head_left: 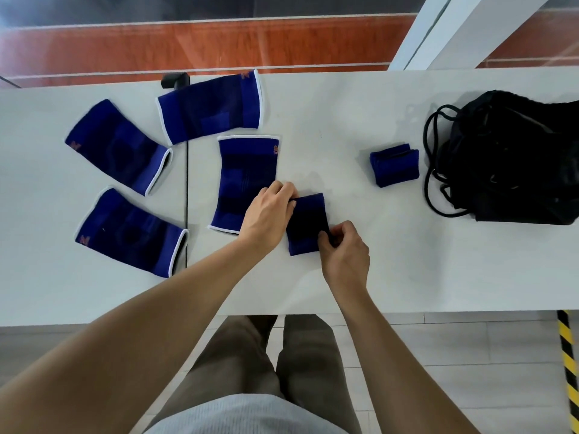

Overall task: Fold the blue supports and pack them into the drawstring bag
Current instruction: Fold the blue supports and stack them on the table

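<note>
While no lettering can be read in full, small orange marks sit on several of the blue supports, too small to make out as words. Farthest left on the white table point(376, 270), one flat support point(117, 147) lies tilted with an orange mark near its left end, and below it a second flat support point(131, 231) lies tilted the same way with a like mark, its white-trimmed end reaching the dark seam point(187, 189) that runs across the tabletop. Beyond the seam, at the far edge, a third flat support point(210, 106) lies with an orange mark near its upper right corner, just beside a small black clip point(174, 80) on the table rim. Near the middle, a fourth flat support point(242, 180) lies upright with an orange emblem at its top right corner; the left hand point(268, 216) covers its lower right part. That hand's fingers press together on the upper left edge of a folded support point(305, 220), while the right hand point(344, 249) pinches the same piece at its lower right edge, so both hands are clamped on it. To the right, well apart, another folded support point(394, 164) rests alone, near the looped black cords of the black drawstring bag point(513, 158), which slumps at the table's right end. Bare tabletop lies open between the hands and the bag and along the near edge.
</note>
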`<state>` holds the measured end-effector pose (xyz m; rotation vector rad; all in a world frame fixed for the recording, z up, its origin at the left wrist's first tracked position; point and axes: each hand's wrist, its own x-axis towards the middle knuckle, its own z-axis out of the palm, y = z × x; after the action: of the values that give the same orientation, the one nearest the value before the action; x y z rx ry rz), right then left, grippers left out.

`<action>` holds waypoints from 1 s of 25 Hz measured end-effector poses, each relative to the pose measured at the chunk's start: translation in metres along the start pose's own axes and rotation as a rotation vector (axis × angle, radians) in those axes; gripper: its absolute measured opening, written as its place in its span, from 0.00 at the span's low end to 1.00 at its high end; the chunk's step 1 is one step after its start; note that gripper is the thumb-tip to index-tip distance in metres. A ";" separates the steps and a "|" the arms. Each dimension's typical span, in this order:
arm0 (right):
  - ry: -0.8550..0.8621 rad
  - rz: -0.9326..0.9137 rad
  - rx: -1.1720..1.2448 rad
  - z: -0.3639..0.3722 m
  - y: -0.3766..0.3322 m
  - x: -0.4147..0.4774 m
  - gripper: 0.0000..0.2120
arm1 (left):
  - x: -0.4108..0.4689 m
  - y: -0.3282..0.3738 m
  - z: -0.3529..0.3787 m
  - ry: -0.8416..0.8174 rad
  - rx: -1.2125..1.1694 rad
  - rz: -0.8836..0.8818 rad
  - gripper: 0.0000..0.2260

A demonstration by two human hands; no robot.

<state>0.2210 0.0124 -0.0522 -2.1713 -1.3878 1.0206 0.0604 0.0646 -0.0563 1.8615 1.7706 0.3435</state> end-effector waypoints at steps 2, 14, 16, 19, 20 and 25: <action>-0.003 0.004 -0.013 0.001 0.002 0.002 0.08 | -0.001 0.002 0.003 0.017 0.001 -0.003 0.03; -0.036 0.073 -0.004 0.001 0.011 -0.013 0.10 | -0.092 -0.012 0.030 -0.139 0.275 0.220 0.26; -0.105 0.113 0.116 -0.003 0.006 -0.009 0.08 | -0.092 -0.011 0.030 -0.150 0.281 0.204 0.28; -0.135 0.245 0.417 -0.010 0.000 -0.005 0.06 | -0.081 -0.008 0.029 -0.084 0.259 0.236 0.24; -0.158 0.278 0.489 -0.012 -0.002 -0.006 0.04 | -0.078 -0.008 0.029 -0.046 0.231 0.249 0.21; -0.059 -0.225 0.061 -0.022 0.019 -0.013 0.17 | -0.061 -0.005 0.013 -0.035 0.082 0.273 0.14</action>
<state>0.2458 -0.0064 -0.0440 -1.9043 -1.5652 1.0336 0.0570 0.0027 -0.0584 2.1597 1.5294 0.3406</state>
